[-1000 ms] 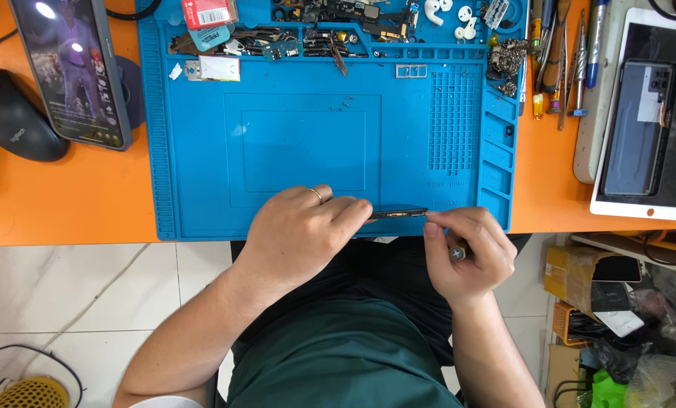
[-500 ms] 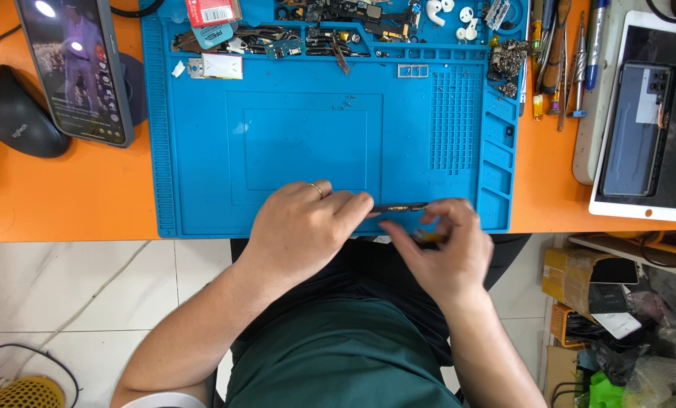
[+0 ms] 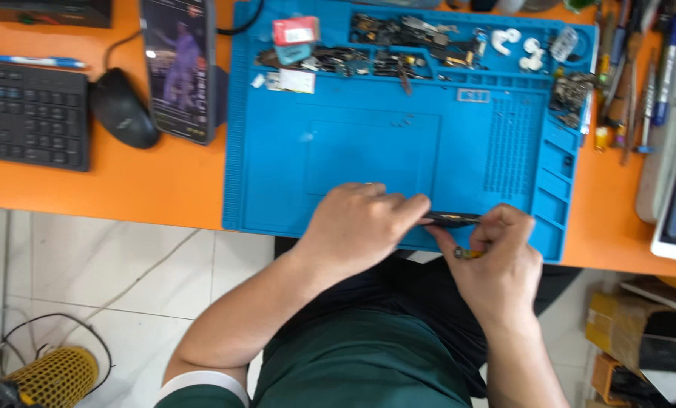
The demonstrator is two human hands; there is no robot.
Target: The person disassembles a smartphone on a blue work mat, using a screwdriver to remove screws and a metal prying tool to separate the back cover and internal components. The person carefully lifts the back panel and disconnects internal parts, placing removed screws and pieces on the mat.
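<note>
At the near edge of the blue mat point(image 3: 368, 151), I see the left hand point(image 3: 357, 227) pinching a thin dark part point(image 3: 451, 219), the right hand point(image 3: 496, 261) gripping a small tool point(image 3: 466, 254) beside it

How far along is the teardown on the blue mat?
Done, by the look of it: many small parts already lie sorted in the blue mat's top trays. In hand: the left hand pinches one end of a thin dark piece at the mat's near edge; the right hand grips a small tool against it. What's left can't be judged; the piece is mostly hidden.
</note>
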